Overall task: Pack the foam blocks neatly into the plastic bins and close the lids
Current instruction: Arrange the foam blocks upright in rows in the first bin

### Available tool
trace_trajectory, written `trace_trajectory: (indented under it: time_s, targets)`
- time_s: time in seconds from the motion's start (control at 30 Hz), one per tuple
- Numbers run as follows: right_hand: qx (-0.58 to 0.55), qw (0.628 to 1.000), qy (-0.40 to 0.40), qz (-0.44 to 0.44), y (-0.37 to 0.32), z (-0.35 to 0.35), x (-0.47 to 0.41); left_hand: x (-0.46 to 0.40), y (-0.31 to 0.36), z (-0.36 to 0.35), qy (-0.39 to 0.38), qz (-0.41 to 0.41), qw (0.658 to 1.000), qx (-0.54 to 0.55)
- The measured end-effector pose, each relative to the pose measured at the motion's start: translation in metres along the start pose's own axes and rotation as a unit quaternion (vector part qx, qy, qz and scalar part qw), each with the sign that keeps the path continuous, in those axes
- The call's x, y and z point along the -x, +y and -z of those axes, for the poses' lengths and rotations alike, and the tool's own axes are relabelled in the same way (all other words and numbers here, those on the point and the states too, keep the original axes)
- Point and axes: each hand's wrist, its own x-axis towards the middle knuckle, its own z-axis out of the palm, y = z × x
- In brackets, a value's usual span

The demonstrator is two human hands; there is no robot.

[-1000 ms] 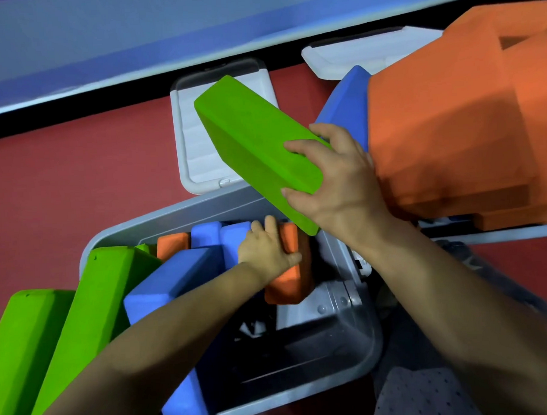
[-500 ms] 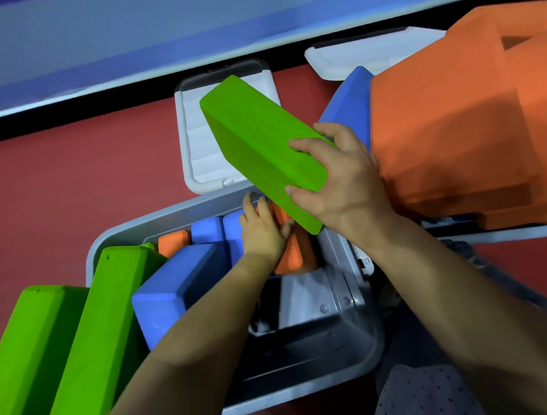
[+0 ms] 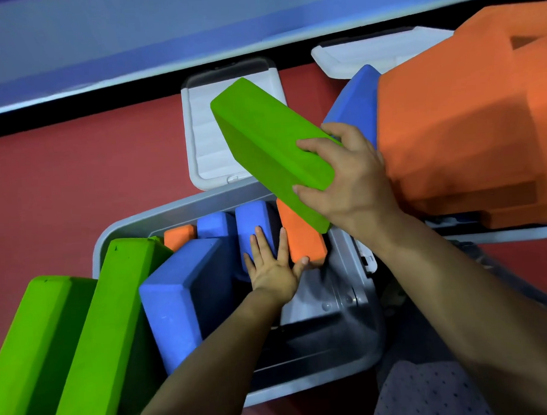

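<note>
A large green rectangular foam block point(image 3: 269, 151) is gripped at its near end by the right hand point(image 3: 349, 185), fingers over the top face and thumb on the side, and is held tilted above the far right corner of a grey translucent plastic bin point(image 3: 362, 338). The left hand point(image 3: 273, 267) is laid flat inside the bin with its fingers spread and straight, pressed against an upright blue foam block point(image 3: 255, 223) and an upright orange foam block point(image 3: 300, 240); nothing is grasped by it. Further blocks are seen standing in the bin: a second blue block point(image 3: 213, 225) and a small orange block point(image 3: 178, 236) at the far side, and a larger blue block point(image 3: 179, 302) leaned at the left. Two long green foam blocks point(image 3: 68, 341) are leaned over the bin's left rim. A white plastic lid point(image 3: 207, 147) is lying on the red floor point(image 3: 77, 190) just beyond the bin. A stack of orange foam blocks point(image 3: 466, 130) is seen at the right, with a blue block point(image 3: 358, 103) beside it.
</note>
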Motion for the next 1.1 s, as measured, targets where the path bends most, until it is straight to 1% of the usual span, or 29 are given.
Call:
trace_trajectory:
  time_s: [0.13,0.27,0.3,0.4,0.47,0.5,0.57,0.6,0.63,0.67,0.7,0.73,0.77,0.83,0.9,1.0,1.1]
  targets:
    - [-0.005,1.0,-0.002,-0.007,0.001,-0.001,-0.002,0.0,0.003,0.002,0.03,-0.023,0.998,0.048]
    - [0.009,1.0,-0.016,-0.02,-0.008,0.005,-0.003,0.007,-0.004,0.003,0.066,-0.048,0.997,0.011]
    - [0.018,0.999,-0.025,-0.028,-0.013,0.01,-0.004,0.007,-0.005,0.006,0.064,-0.047,0.997,0.008]
    - [0.041,0.998,-0.04,-0.031,-0.027,0.026,0.0,0.01,-0.005,0.028,0.02,-0.036,0.998,0.036]
    - [0.043,0.998,-0.04,-0.034,-0.03,0.035,0.004,0.021,-0.001,0.049,0.002,-0.077,0.996,0.05]
    - [0.045,0.998,-0.04,-0.031,-0.034,0.039,0.008,0.036,0.0,0.063,0.012,-0.117,0.992,0.055]
    - [0.06,0.996,-0.051,-0.03,-0.042,0.047,0.017,0.074,-0.002,0.085,0.067,-0.206,0.974,0.066]
    - [0.069,0.995,-0.06,-0.029,-0.046,0.051,0.021,0.092,-0.007,0.092,0.112,-0.237,0.963,0.069]
    - [0.074,0.995,-0.066,-0.027,-0.049,0.054,0.027,0.109,-0.016,0.098,0.173,-0.254,0.949,0.065]
    - [0.079,0.994,-0.073,-0.026,-0.053,0.056,0.033,0.121,-0.029,0.101,0.231,-0.252,0.938,0.059]
    - [0.085,0.993,-0.083,-0.025,-0.055,0.057,0.04,0.133,-0.042,0.104,0.277,-0.231,0.932,0.05]
    - [0.096,0.99,-0.096,-0.027,-0.058,0.058,0.047,0.141,-0.056,0.105,0.31,-0.197,0.929,0.042]
    - [0.108,0.988,-0.11,-0.032,-0.06,0.059,0.054,0.148,-0.07,0.106,0.328,-0.152,0.932,0.039]
    - [0.127,0.981,-0.137,-0.047,-0.066,0.059,0.068,0.163,-0.095,0.104,0.328,-0.064,0.94,0.068]
    - [0.133,0.975,-0.167,-0.062,-0.074,0.057,0.081,0.178,-0.111,0.096,0.305,-0.018,0.947,0.102]
    - [0.138,0.964,-0.211,-0.083,-0.085,0.053,0.096,0.195,-0.117,0.081,0.279,-0.036,0.954,0.103]
    - [0.127,0.96,-0.225,-0.112,-0.094,0.055,0.102,0.197,-0.106,0.082,0.264,-0.033,0.958,0.106]
